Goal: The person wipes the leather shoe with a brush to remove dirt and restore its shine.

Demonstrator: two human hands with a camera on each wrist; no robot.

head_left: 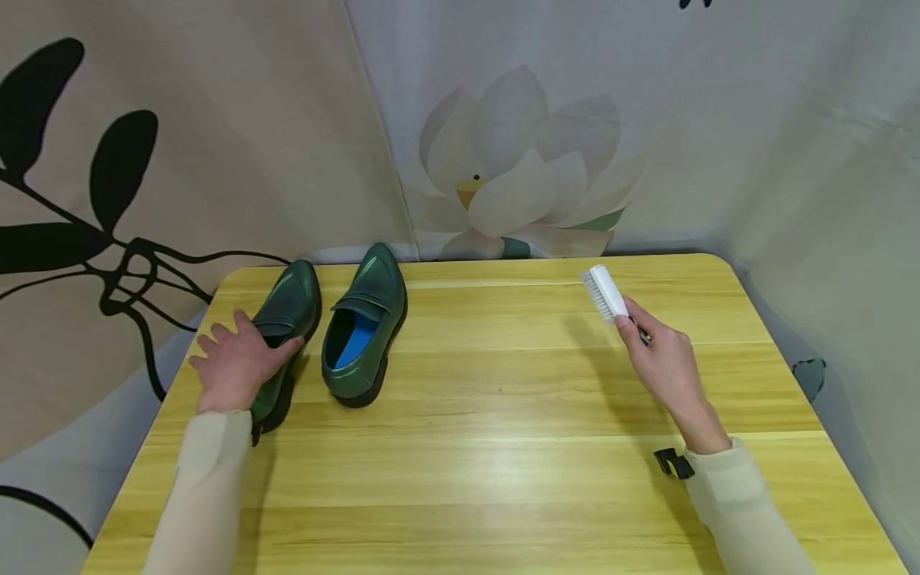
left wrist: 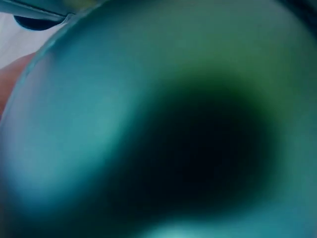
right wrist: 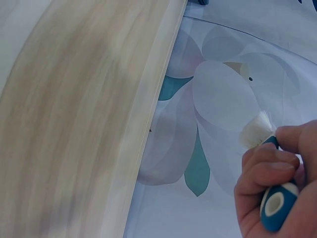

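Note:
Two dark green loafers are on the left part of the table, toes toward the back. My left hand [head_left: 240, 361] is over the left loafer [head_left: 295, 294], fingers spread and thumb across its opening; contact is hard to tell. Blurred green shoe surface [left wrist: 99, 114] fills most of the left wrist view. To its right, the other loafer [head_left: 386, 319] shows a blue insole [head_left: 356, 339]. At the right, my right hand [head_left: 664, 359] grips a white-bristled brush [head_left: 605, 292] by its handle, raised above the table. The right wrist view shows the handle's blue-and-white end [right wrist: 280, 206] in curled fingers.
The wooden table [head_left: 503, 447] has a back edge close to a pale curtain [head_left: 719, 144] printed with a large flower. Dark leaf shapes [head_left: 124, 169] are printed on the cloth at the left. A black clip [head_left: 674, 463] is at the right sleeve cuff.

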